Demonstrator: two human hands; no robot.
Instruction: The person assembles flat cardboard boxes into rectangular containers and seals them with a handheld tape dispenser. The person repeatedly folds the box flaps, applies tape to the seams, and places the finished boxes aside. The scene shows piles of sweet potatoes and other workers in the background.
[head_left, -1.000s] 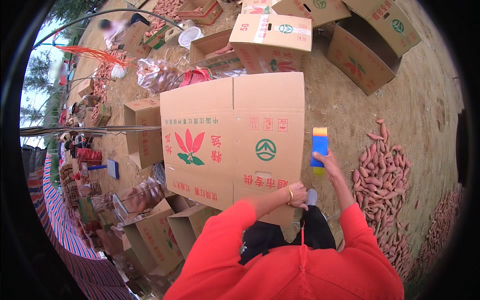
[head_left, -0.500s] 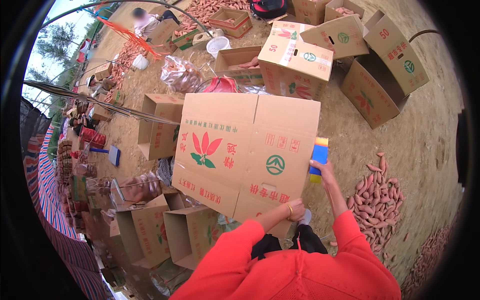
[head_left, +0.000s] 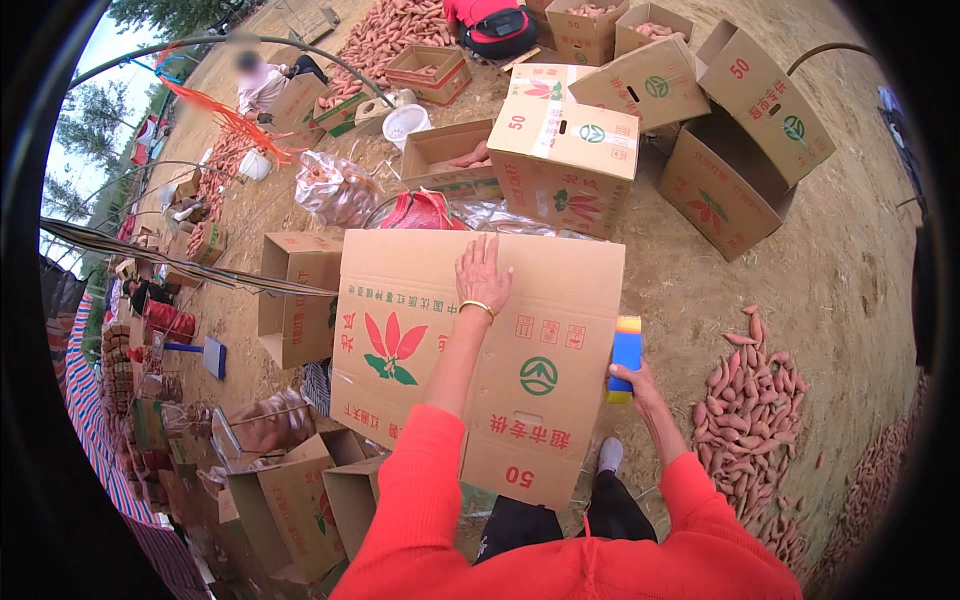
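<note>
Brown carton beneath flat left hand, blue block alongside, clasped in right hand

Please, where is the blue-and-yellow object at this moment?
In the head view, the blue-and-yellow object is right of centre, held in the right hand, beside the right edge of the large cardboard box.
</note>
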